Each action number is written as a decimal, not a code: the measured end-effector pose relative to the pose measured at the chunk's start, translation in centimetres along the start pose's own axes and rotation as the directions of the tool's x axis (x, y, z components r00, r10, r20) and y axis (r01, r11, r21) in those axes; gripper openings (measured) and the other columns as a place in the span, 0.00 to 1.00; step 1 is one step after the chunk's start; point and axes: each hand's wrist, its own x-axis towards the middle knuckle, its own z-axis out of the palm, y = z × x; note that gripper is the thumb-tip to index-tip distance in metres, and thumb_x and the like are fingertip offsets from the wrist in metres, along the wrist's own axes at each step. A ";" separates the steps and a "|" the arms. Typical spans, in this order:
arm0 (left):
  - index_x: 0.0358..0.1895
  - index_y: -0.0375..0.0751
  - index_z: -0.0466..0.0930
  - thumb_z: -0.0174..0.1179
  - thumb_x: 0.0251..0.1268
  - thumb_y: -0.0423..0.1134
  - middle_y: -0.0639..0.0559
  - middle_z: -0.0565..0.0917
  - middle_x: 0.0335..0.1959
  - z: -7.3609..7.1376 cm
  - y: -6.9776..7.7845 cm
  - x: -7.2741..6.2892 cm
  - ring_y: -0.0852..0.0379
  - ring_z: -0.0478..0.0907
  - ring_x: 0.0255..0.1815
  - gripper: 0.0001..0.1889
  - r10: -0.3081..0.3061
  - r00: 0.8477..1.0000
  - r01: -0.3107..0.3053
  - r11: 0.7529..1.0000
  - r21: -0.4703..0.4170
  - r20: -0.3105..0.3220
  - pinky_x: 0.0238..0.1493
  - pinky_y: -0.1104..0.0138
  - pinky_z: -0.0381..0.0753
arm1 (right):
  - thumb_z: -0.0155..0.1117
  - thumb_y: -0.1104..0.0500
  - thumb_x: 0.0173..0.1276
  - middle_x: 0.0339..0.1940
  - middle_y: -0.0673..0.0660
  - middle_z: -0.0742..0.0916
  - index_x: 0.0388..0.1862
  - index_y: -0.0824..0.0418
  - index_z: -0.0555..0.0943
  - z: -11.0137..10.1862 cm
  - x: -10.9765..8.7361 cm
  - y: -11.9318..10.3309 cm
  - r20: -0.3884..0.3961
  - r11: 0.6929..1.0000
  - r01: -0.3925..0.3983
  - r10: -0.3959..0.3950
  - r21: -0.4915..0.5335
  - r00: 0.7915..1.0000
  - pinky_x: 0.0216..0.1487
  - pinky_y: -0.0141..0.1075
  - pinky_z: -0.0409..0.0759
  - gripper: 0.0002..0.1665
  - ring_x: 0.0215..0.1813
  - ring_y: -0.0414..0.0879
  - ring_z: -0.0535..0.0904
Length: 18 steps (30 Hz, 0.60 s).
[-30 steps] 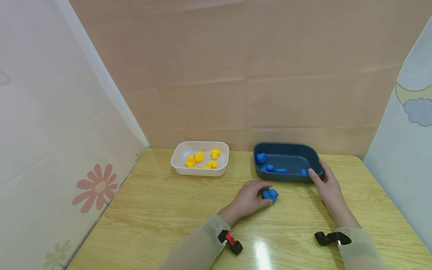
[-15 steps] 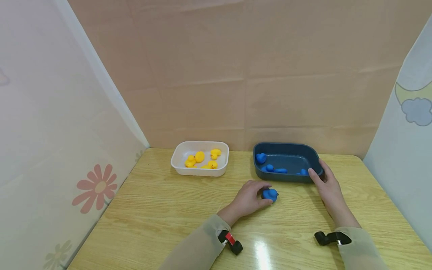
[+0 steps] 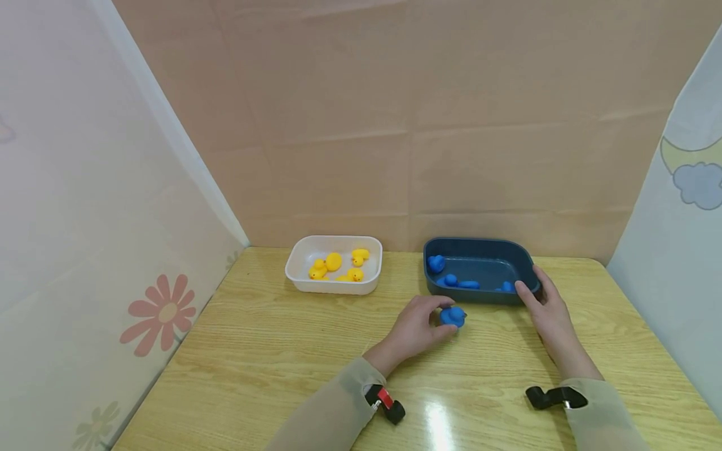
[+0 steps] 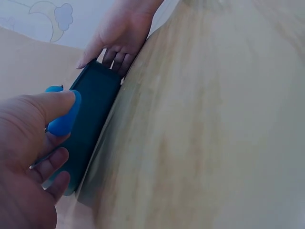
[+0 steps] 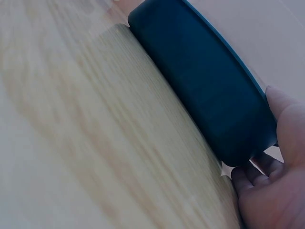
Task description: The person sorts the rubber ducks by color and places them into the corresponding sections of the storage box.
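My left hand (image 3: 418,326) pinches a blue rubber duck (image 3: 453,317) between thumb and fingers, in front of a dark blue plastic tray (image 3: 485,297). The left wrist view shows the thumb lying across the duck (image 4: 66,119), which stands clear of the tabletop there. At the tray's right end, my right hand (image 3: 549,313) grips the corner. Its thumb lies at the rim and its fingers curl around the end wall of the tray (image 5: 205,81). Several blue ducks (image 3: 450,280) lie inside, partly hidden by the near wall.
A white tray (image 3: 333,287) holding several yellow rubber ducks (image 3: 334,262) stands left of the dark blue one. Both are near the back edge of the wooden table (image 3: 271,351). A beige cloth backdrop (image 3: 338,125) hangs behind, with pale patterned sheets at the sides.
The left hand has raised the blue duck slightly and moved it a little toward the dark blue tray. The right hand and both trays have stayed in place.
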 end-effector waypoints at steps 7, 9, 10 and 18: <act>0.72 0.52 0.83 0.73 0.77 0.50 0.63 0.85 0.67 -0.5 0.9 0.6 0.61 0.76 0.68 0.25 0.009 0.999 -0.007 1.000 0.030 -0.044 0.68 0.68 0.78 | 0.55 0.36 0.88 0.93 0.65 0.44 0.95 0.47 0.36 0.0 0.0 0.2 -0.003 1.000 0.002 -0.002 0.003 1.000 0.84 0.70 0.48 0.54 0.89 0.73 0.41; 0.72 0.52 0.83 0.73 0.77 0.51 0.62 0.85 0.68 -0.7 1.1 0.9 0.60 0.76 0.69 0.25 0.013 0.998 -0.010 0.999 0.047 -0.054 0.70 0.67 0.77 | 0.55 0.35 0.88 0.93 0.65 0.44 0.95 0.47 0.36 0.0 0.0 0.1 -0.005 1.000 0.003 -0.003 0.004 1.000 0.84 0.69 0.48 0.54 0.89 0.73 0.41; 0.73 0.51 0.83 0.73 0.77 0.50 0.62 0.84 0.69 -0.8 1.2 1.1 0.59 0.76 0.70 0.25 0.017 0.998 -0.013 0.998 0.056 -0.062 0.71 0.67 0.77 | 0.55 0.36 0.88 0.93 0.65 0.44 0.95 0.47 0.36 0.1 0.0 0.1 -0.006 1.000 0.004 -0.004 0.003 1.000 0.84 0.69 0.48 0.54 0.89 0.73 0.41; 0.73 0.50 0.82 0.73 0.77 0.51 0.59 0.86 0.67 -1.3 1.6 2.9 0.57 0.77 0.68 0.26 0.037 0.988 -0.016 0.991 0.135 -0.152 0.72 0.64 0.75 | 0.56 0.35 0.88 0.93 0.66 0.44 0.95 0.47 0.37 0.2 0.0 -0.2 -0.008 1.000 0.003 -0.003 0.007 1.000 0.84 0.70 0.48 0.55 0.89 0.73 0.41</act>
